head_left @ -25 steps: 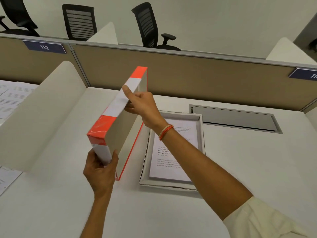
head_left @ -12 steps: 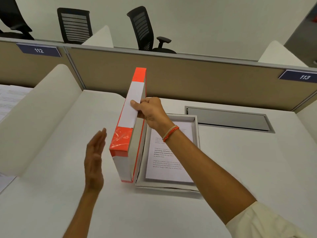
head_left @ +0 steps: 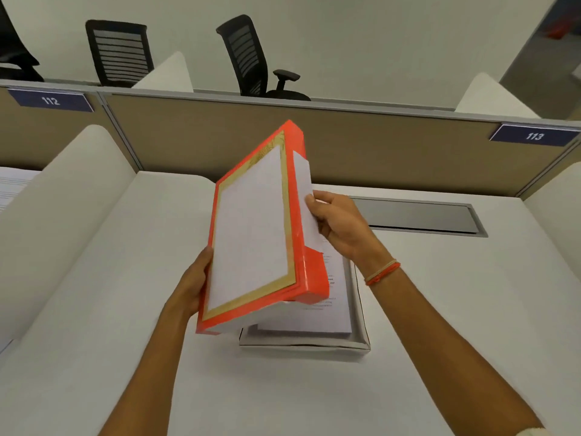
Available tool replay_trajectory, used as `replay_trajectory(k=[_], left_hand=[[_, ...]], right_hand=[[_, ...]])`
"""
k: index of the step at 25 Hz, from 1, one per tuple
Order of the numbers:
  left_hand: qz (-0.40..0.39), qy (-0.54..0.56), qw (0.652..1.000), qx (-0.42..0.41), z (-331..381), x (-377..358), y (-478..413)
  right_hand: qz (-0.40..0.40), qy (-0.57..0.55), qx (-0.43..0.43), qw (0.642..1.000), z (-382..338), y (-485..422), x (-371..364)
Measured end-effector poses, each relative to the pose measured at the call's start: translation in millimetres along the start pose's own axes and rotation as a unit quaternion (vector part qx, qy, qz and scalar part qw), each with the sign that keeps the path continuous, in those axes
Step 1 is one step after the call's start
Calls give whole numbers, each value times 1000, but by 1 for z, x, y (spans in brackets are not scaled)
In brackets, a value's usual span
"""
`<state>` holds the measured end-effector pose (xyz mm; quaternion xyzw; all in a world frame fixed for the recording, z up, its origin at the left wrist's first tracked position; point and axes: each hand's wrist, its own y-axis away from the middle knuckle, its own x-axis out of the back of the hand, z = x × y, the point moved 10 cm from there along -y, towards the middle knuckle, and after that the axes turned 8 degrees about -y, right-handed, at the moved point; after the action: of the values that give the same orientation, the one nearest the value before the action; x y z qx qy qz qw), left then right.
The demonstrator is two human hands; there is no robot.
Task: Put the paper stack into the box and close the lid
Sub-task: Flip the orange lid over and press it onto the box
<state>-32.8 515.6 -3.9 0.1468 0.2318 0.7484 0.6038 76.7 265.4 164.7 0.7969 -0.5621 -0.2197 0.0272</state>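
On the left, the left hand (head_left: 191, 286) grips the left edge of 1 orange lid (head_left: 251, 231), held tilted in the air above the table (head_left: 440, 309). The right hand (head_left: 342, 228) clasps the lid's right side. Under and just right of the lid, 1 open white box (head_left: 358, 341) sits on the table with 1 paper stack (head_left: 333, 316) inside. Behind the partition (head_left: 377, 146) stand 3 black chairs (head_left: 248, 55), and it carries 2 number signs (head_left: 534, 135), 112 and 113

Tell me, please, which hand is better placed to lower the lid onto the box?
The right hand. It grips the lid at the edge directly above the box, where the paper stack lies. The left hand holds the far edge, beside the box.
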Motion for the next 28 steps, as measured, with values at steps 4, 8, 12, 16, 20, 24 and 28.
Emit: replay_trajectory(k=[4, 8, 12, 16, 20, 24, 28], left_hand=[[30, -110, 989, -97, 21, -31, 2], [78, -301, 945, -104, 21, -60, 6], [108, -364, 918, -118, 11, -74, 7], [119, -383, 909, -115, -3, -76, 4], [139, -397, 899, -122, -4, -78, 3], [157, -434, 879, -123, -6, -77, 3], [159, -460, 866, -117, -7, -77, 2]], right_hand=[[98, 244, 16, 965, 13, 19, 72], [122, 322, 9, 939, 49, 25, 113], [159, 369, -22, 915, 86, 26, 148], [169, 370, -14, 913, 111, 26, 163], [175, 363, -10, 915, 128, 24, 173], [178, 361, -7, 915, 139, 22, 178], [188, 369, 5, 910, 147, 21, 178]])
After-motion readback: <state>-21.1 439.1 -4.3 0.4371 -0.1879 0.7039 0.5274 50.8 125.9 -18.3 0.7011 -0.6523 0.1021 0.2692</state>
